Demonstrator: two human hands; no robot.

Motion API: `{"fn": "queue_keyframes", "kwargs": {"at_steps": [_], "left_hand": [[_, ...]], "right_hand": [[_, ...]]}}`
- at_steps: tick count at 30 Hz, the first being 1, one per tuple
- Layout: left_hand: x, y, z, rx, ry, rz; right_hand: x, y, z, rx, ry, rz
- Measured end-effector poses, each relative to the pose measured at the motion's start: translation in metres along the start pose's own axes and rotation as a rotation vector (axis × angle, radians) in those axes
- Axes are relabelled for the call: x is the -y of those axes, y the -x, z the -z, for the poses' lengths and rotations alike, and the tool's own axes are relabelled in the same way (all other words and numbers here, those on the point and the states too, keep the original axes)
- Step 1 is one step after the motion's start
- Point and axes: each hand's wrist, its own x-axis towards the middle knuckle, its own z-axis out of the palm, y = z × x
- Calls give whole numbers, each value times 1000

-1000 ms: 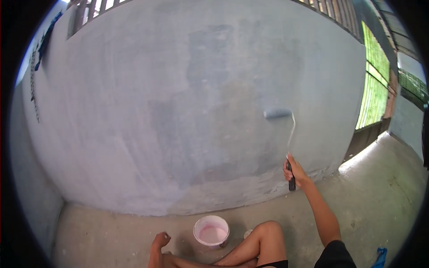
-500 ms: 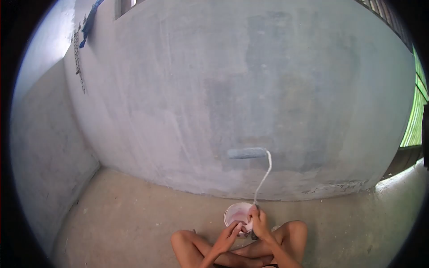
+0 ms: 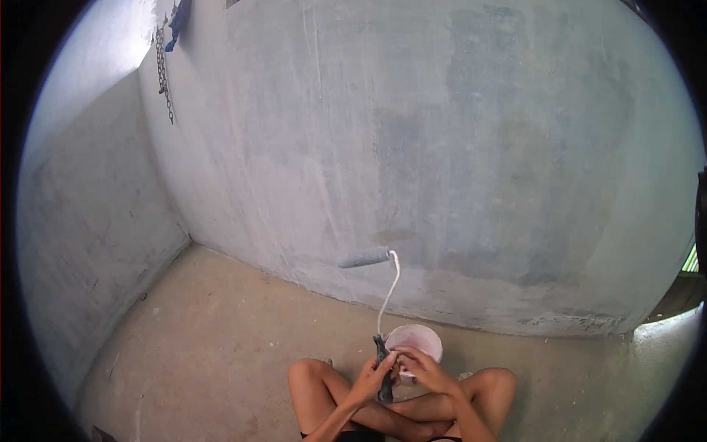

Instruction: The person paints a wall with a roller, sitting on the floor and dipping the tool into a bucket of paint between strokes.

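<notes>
A paint roller with a grey sleeve and a white bent wire frame stands up in front of me, tilted slightly. My left hand is wrapped round its black handle. Close beside it, my right hand has its fingers bent and apart, their tips near the left thumb and in front of the bucket. I cannot make out anything in the right hand. A whitish bucket with a pinkish inside stands on the floor just beyond my hands, its lower part partly hidden by them.
A grey, patchily coated wall rises ahead and meets a side wall at the left corner. A chain and a blue cloth hang high there. My crossed legs rest on the concrete floor.
The roller has passed from my right hand to my left and shifted left. My right hand has let go of the handle. The view has turned, so the bucket appears further right.
</notes>
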Motion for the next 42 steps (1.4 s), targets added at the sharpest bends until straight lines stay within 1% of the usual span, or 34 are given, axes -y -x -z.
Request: {"fn": "queue_keyframes", "kwargs": {"at_steps": [1,2,4,5,6,7,8,10,11,13,14,16,18,20,21,23,24,26,28,30,31,32,34,35,37,38,40,41,42], "left_hand": [[1,-5,8,-99,-147,-48],[-6,-8,14,-101,-147,-51],[-34,-18,27,-241,-362,-159],[-46,-26,36,-239,-318,-221],[-59,-34,42,-239,-276,-276],[-81,-33,34,-325,-308,-269],[-103,-35,25,-408,-337,-264],[-124,-48,30,-469,-529,-424],[-132,-54,30,-473,-533,-422],[-149,-63,30,-624,-684,-488],[-151,-72,40,-627,-686,-492],[-149,-95,66,-658,-716,-625],[-158,-104,63,-665,-765,-615],[-166,-117,57,-573,-692,-629],[-172,-124,54,-572,-690,-632],[-184,-137,48,-452,-592,-633],[-189,-142,45,-453,-589,-638],[-199,-150,42,-428,-611,-564],[-195,-166,56,-394,-614,-594],[-190,-176,61,-419,-624,-487],[-181,-178,62,-464,-623,-506],[-170,-184,69,-465,-625,-504],[-135,-202,94,-540,-781,-661],[-119,-202,100,-541,-780,-660],[-89,-197,106,-599,-893,-759],[-76,-190,107,-600,-891,-757],[-51,-175,108,-624,-903,-642],[-39,-169,111,-622,-901,-641],[-29,-162,113,-617,-921,-595]], "right_hand": [[-13,6,17,-59,29,101],[-26,14,33,-117,59,204],[-48,42,53,-339,-255,167],[-49,49,64,-328,-265,165],[-52,57,72,-446,-262,123],[-57,61,72,-565,-258,74],[-55,58,71,-560,-269,64],[-50,48,73,-638,-343,72],[-54,45,74,-633,-347,69],[-59,35,76,-677,-267,13],[-62,33,76,-673,-267,15],[-68,34,78,-667,-261,-28],[-72,36,79,-678,-262,-27],[-76,36,80,-690,-266,-22],[-79,34,82,-695,-263,-22],[-81,34,82,-700,-257,-21],[-81,34,81,-703,-253,-27],[-83,31,80,-703,-244,-29],[-86,30,80,-703,-225,-32],[-89,27,81,-709,-230,-45],[-89,26,79,-718,-236,-59],[-90,25,79,-716,-238,-61],[-94,23,79,-705,-187,-52],[-97,22,79,-705,-186,-54],[-102,20,78,-704,-160,-30],[-103,19,78,-705,-158,-31],[-104,19,78,-694,-120,-31],[-104,19,77,-696,-119,-32],[-104,19,76,-691,-115,-35]]}}
